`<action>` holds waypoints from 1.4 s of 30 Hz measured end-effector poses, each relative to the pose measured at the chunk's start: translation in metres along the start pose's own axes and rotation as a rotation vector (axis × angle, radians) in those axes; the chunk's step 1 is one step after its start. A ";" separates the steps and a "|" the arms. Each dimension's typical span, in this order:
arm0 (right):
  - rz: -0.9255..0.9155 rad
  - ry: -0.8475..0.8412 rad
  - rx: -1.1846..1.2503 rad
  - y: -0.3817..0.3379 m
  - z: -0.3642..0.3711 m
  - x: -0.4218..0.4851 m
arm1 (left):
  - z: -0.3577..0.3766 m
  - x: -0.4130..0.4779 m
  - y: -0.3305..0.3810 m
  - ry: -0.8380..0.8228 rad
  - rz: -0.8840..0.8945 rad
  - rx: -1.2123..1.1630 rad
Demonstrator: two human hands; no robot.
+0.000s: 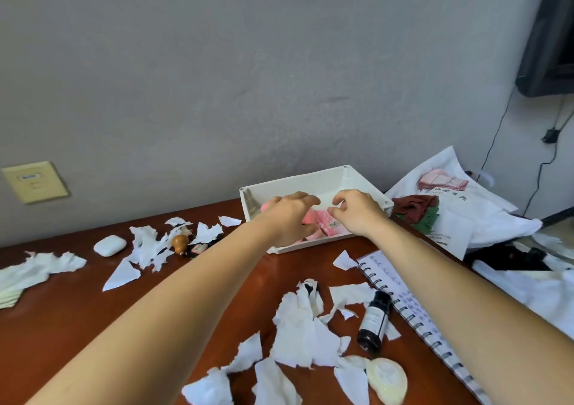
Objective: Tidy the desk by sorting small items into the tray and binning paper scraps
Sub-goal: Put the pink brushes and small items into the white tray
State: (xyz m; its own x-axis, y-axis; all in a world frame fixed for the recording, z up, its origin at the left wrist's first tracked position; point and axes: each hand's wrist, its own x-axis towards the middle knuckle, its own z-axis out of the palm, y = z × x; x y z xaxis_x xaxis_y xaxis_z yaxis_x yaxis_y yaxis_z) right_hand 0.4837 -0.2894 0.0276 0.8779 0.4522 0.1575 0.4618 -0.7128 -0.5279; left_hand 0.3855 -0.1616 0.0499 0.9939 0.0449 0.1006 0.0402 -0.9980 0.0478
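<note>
White rectangular plastic tray (366, 184) at one o'clock: left hand (287, 215) curls round pink plastic packets (326, 226), right hand (358, 213) pinches their edge. Best laid flat before letting go.

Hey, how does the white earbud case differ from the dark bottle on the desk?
The earbud case is plain white. The bottle is dark with a pale label. The case is a rounded pebble shape, while the bottle is a cylinder lying on its side. The case sits left of the tray, and the bottle lies nearer the person, beside the spiral notebook. Both rest on the desk, outside the tray.
</note>
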 end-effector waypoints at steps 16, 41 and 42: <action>-0.275 -0.327 -0.209 0.007 -0.058 -0.148 | -0.021 -0.122 0.064 -0.374 0.080 0.086; -0.367 -0.111 -0.201 0.075 0.000 -0.160 | 0.095 -0.158 0.118 0.235 0.021 -0.379; -0.369 -0.112 -0.217 0.074 0.000 -0.159 | 0.096 -0.159 0.117 0.246 0.024 -0.386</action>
State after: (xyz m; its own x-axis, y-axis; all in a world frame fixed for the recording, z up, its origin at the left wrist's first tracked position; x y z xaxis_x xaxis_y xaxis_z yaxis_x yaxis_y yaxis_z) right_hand 0.3781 -0.4146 -0.0365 0.6356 0.7444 0.2048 0.7682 -0.5834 -0.2638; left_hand 0.2417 -0.2899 -0.0555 0.9382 0.0772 0.3373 -0.0704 -0.9118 0.4046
